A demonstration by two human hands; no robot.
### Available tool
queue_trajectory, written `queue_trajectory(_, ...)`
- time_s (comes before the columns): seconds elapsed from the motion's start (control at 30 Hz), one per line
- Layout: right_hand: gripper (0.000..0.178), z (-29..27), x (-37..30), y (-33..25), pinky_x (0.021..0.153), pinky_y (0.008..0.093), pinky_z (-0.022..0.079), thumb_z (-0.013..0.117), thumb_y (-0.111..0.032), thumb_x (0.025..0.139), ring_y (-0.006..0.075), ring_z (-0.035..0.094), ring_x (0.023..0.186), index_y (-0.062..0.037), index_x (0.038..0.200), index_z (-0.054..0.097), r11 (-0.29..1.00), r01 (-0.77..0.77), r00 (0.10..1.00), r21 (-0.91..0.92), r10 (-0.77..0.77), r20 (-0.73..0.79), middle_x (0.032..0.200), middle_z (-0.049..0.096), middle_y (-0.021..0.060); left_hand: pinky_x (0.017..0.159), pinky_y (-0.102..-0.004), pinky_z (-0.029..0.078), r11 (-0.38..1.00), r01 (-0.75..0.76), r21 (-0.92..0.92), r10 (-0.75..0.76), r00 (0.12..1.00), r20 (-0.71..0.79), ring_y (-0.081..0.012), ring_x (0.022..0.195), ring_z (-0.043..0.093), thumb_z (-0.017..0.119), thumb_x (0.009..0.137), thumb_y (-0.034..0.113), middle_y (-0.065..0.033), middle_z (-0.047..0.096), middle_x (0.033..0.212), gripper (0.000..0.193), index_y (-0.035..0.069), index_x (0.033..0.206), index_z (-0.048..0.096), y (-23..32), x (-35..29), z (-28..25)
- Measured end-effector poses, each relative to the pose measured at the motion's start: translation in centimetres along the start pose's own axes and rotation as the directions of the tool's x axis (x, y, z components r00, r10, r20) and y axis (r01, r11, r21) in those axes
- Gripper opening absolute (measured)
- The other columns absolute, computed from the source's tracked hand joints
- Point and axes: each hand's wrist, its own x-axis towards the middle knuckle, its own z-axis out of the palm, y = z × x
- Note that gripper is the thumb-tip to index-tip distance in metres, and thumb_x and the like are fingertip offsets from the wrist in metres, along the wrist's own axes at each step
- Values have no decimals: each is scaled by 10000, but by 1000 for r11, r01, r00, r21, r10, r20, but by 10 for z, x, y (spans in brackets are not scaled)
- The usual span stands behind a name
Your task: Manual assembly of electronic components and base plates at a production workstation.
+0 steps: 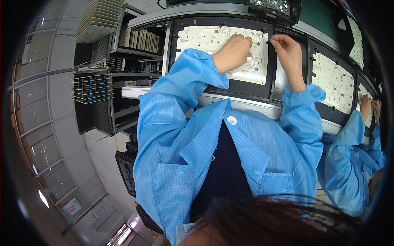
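Note:
A white printed circuit board (pixel 246 76) with printed markings and a few small blue parts lies in a black carrier frame (pixel 223 91) in front of me. My left hand (pixel 233 52) is over the upper middle of the board, its fingers curled and pressed together. Whatever those fingertips hold, if anything, is hidden beneath the hand. Just off the board's right edge, my right hand (pixel 289 55) is raised with thumb and forefinger pinched. A tiny dark thing shows at that pinch, too small to name. Small blue parts (pixel 258 44) stand on the board between my hands.
Further right along the rail lies a second white circuit board (pixel 333 82) in its frame. Beyond it, a co-worker's hands (pixel 365 107) are over another board. Bins of small parts (pixel 274 5) stand at the back. Racks of upright boards (pixel 141 40) and stacked boards (pixel 92 88) are at left.

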Motion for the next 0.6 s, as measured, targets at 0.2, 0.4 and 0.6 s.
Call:
queue_trajectory(0.2, 279, 24, 37, -7, 739, 340, 523, 678, -100, 739, 250, 688, 819, -91, 1017, 671, 946, 14, 999, -324, 3, 49, 823, 718, 77, 771, -437, 492, 999, -55, -2, 54, 996, -72, -382, 852, 616, 663, 772, 24, -211, 648, 812, 97, -29, 849, 637, -4, -1, 12)
queue_trajectory(0.4, 335, 30, 49, 3, 766, 360, 522, 696, -145, 696, 247, 686, 849, -116, 1028, 661, 903, -88, 995, -421, 102, 11, 841, 714, 67, 808, -439, 480, 942, 125, -312, -159, 983, -87, -382, 837, 614, 627, 763, 10, -219, 640, 815, 99, -35, 848, 648, 5, -12, -17)
queue_trajectory(0.6, 367, 30, 57, -7, 761, 341, 521, 703, -133, 666, 226, 692, 818, -118, 1032, 670, 872, -139, 985, -469, 171, 27, 845, 715, 70, 713, -398, 511, 922, 83, -379, -222, 914, -340, -330, 775, 641, 654, 813, 61, -177, 650, 827, 127, 6, 909, 715, -26, -28, -47)
